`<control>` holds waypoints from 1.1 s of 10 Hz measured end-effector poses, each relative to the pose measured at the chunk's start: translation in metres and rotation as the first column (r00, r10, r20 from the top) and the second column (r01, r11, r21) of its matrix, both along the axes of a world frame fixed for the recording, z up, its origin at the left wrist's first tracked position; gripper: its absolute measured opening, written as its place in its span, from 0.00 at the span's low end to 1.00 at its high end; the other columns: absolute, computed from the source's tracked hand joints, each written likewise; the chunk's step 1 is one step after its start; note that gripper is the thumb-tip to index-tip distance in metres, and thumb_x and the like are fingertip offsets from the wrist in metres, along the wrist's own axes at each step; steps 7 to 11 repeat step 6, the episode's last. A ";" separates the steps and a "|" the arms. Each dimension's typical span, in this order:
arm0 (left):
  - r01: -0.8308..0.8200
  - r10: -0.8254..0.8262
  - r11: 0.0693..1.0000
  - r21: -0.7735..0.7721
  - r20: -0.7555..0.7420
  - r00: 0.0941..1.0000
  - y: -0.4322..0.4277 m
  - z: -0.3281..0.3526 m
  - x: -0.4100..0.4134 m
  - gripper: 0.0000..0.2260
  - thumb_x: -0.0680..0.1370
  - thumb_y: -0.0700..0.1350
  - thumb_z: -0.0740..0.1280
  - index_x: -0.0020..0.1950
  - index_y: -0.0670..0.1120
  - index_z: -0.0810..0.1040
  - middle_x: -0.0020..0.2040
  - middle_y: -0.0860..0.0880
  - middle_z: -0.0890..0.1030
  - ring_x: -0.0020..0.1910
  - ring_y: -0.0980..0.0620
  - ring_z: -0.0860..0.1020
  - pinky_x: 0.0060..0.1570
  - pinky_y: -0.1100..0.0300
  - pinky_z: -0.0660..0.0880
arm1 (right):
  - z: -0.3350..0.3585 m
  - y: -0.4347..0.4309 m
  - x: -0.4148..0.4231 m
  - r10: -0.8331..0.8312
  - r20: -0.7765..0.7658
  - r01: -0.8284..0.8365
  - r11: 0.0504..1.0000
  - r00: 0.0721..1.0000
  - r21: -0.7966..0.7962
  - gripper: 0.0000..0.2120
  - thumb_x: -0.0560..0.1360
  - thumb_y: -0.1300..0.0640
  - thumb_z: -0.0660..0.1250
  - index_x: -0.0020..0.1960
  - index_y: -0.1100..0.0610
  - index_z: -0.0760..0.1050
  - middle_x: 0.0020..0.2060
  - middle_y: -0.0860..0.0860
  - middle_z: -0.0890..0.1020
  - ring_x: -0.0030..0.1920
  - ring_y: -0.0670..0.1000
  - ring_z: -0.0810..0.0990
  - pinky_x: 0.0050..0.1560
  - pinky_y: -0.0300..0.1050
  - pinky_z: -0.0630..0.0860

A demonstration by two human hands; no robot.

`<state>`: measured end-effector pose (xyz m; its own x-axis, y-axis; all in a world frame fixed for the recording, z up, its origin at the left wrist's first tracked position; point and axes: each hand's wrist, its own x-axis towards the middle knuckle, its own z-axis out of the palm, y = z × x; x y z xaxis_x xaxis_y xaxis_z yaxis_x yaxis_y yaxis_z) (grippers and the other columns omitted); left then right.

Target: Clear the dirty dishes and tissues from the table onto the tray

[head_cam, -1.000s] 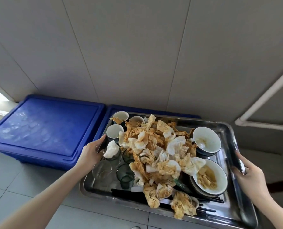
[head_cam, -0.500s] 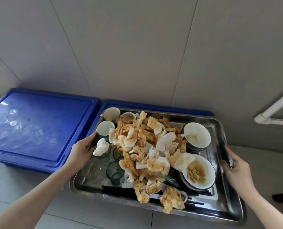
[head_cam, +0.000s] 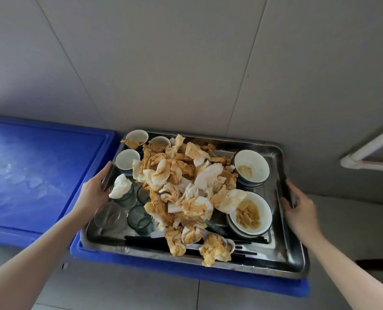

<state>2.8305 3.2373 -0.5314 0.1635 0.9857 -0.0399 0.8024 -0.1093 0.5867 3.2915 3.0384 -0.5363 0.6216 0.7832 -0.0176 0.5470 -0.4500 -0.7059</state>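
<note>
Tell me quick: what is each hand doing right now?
Left hand: grips the left rim of the tray.
Right hand: grips the tray's right rim.

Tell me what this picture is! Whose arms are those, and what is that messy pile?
There is no machine here, just a person. A small camera sits on their head and looks down, so you see their own two arms reaching out. The left hand grips the left edge of a shiny metal tray, and the right hand grips the right edge. On the tray lies a big heap of crumpled tissues stained orange, with white bowls on the right, small cups and clear glasses on the left, and black chopsticks along the near side. The tray is above a blue bin; I cannot tell whether it rests on it yet.
</note>
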 end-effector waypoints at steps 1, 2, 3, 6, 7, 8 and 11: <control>-0.027 0.019 0.995 -0.091 -0.084 0.996 0.009 0.000 0.002 0.36 0.75 0.32 0.66 0.78 0.48 0.53 0.53 0.35 0.79 0.37 0.46 0.77 0.35 0.59 0.68 | 0.004 0.004 0.000 0.030 0.066 -0.025 0.997 0.997 -0.079 0.26 0.77 0.57 0.64 0.73 0.43 0.63 0.65 0.51 0.76 0.65 0.58 0.74 0.61 0.55 0.72; -0.082 0.042 0.971 -0.224 -0.179 0.983 0.018 0.010 0.003 0.34 0.77 0.39 0.65 0.78 0.45 0.50 0.63 0.33 0.74 0.56 0.34 0.75 0.48 0.51 0.69 | 0.007 0.001 -0.003 0.045 0.126 -0.024 0.987 0.991 -0.161 0.26 0.78 0.54 0.61 0.74 0.41 0.59 0.62 0.54 0.79 0.61 0.61 0.76 0.55 0.55 0.73; -0.061 -0.017 0.964 -0.258 -0.291 0.957 0.022 0.024 0.001 0.30 0.78 0.46 0.65 0.76 0.42 0.57 0.65 0.36 0.73 0.61 0.36 0.72 0.52 0.52 0.69 | 0.013 0.002 -0.006 0.100 0.194 -0.033 0.946 0.976 -0.322 0.26 0.80 0.49 0.56 0.75 0.40 0.51 0.57 0.58 0.80 0.55 0.62 0.79 0.47 0.53 0.73; 0.021 -0.038 0.994 -0.109 -0.151 0.988 0.000 0.102 0.017 0.26 0.77 0.43 0.66 0.74 0.48 0.63 0.63 0.42 0.72 0.55 0.46 0.73 0.56 0.54 0.69 | 0.071 0.014 0.000 0.163 0.170 -0.093 0.929 0.972 -0.357 0.23 0.80 0.52 0.57 0.74 0.49 0.61 0.64 0.61 0.69 0.67 0.62 0.66 0.59 0.55 0.69; 0.021 -0.038 0.994 -0.109 -0.151 0.988 0.000 0.102 0.017 0.26 0.77 0.43 0.66 0.74 0.48 0.63 0.63 0.42 0.72 0.55 0.46 0.73 0.56 0.54 0.69 | 0.071 0.014 0.000 0.163 0.170 -0.093 0.929 0.972 -0.357 0.23 0.80 0.52 0.57 0.74 0.49 0.61 0.64 0.61 0.69 0.67 0.62 0.66 0.59 0.55 0.69; 0.021 -0.038 0.994 -0.109 -0.151 0.988 0.000 0.102 0.017 0.26 0.77 0.43 0.66 0.74 0.48 0.63 0.63 0.42 0.72 0.55 0.46 0.73 0.56 0.54 0.69 | 0.071 0.014 0.000 0.163 0.170 -0.093 0.929 0.972 -0.357 0.23 0.80 0.52 0.57 0.74 0.49 0.61 0.64 0.61 0.69 0.67 0.62 0.66 0.59 0.55 0.69; 0.021 -0.038 0.994 -0.109 -0.151 0.988 0.000 0.102 0.017 0.26 0.77 0.43 0.66 0.74 0.48 0.63 0.63 0.42 0.72 0.55 0.46 0.73 0.56 0.54 0.69 | 0.071 0.014 0.000 0.163 0.170 -0.093 0.929 0.972 -0.357 0.23 0.80 0.52 0.57 0.74 0.49 0.61 0.64 0.61 0.69 0.67 0.62 0.66 0.59 0.55 0.69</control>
